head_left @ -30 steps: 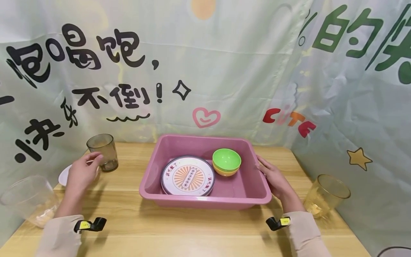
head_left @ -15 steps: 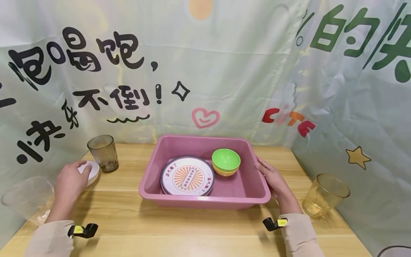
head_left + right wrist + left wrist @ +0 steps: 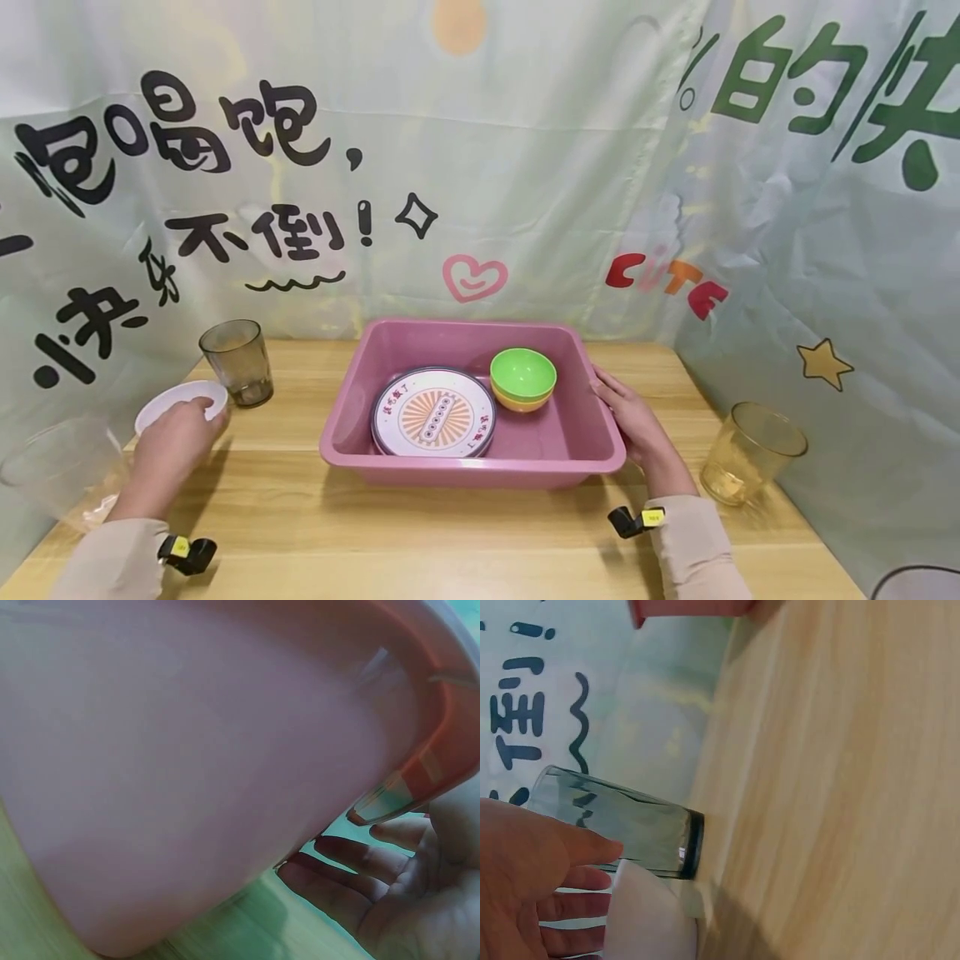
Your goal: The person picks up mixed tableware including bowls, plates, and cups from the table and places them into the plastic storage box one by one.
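My left hand [image 3: 176, 442] holds a small white bowl [image 3: 161, 400] by its edge, at the table's left side. The left wrist view shows the thumb on one side of the white bowl [image 3: 649, 919] and the fingers on the other. Behind it stands a grey-tinted glass [image 3: 236, 362], upright. My right hand [image 3: 637, 421] touches the right end of a pink plastic basin [image 3: 468, 473]; in the right wrist view its fingers [image 3: 360, 859] reach out against the outer wall. Inside the basin lie stacked printed plates [image 3: 435, 412] and a green bowl [image 3: 523, 375] nested on a yellow one.
A clear glass [image 3: 60, 467] stands at the left edge, near my left forearm. On the right, an amber glass [image 3: 750, 454] is beside my right forearm. A printed cloth [image 3: 510, 167] closes off the back and sides of the wooden table [image 3: 405, 533].
My left hand has moved from beside the grey glass down to the white bowl, which now shows tilted differently. The right hand stays at the basin. The head view has shifted slightly.
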`<state>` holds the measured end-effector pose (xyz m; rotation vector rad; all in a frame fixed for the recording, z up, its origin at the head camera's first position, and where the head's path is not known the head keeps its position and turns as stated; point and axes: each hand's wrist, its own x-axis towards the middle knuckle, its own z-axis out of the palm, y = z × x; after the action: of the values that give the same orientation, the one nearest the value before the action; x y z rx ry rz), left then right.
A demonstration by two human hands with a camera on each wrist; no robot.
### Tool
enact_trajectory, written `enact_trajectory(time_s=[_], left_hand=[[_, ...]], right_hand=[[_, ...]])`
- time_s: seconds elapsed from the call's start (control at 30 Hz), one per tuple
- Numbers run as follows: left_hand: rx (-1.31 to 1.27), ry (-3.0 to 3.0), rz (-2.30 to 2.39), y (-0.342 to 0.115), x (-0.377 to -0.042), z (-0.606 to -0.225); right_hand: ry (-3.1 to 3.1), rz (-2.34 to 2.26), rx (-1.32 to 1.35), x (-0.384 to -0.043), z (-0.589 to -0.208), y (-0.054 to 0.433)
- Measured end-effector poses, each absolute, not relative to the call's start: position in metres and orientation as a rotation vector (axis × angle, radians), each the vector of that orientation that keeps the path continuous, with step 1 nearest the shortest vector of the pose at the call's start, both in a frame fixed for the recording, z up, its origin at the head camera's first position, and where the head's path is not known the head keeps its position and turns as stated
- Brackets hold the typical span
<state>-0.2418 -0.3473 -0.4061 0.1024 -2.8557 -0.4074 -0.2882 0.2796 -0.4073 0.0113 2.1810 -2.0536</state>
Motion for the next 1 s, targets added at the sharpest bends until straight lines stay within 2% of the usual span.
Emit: enact_trajectory(time_s=[0.53,1.0], left_hand=[[-0.015,-2.84,-0.271,-0.351,-0.242,-0.423],[-0.152,-2.819,-0.127,-0.349,-0.231,-0.417]], right_hand=[[2.196,-2.06,0.016,-0.289,-0.408,0.279],[2.209,-2.054,0.031,-0.288,-0.409,0.28]])
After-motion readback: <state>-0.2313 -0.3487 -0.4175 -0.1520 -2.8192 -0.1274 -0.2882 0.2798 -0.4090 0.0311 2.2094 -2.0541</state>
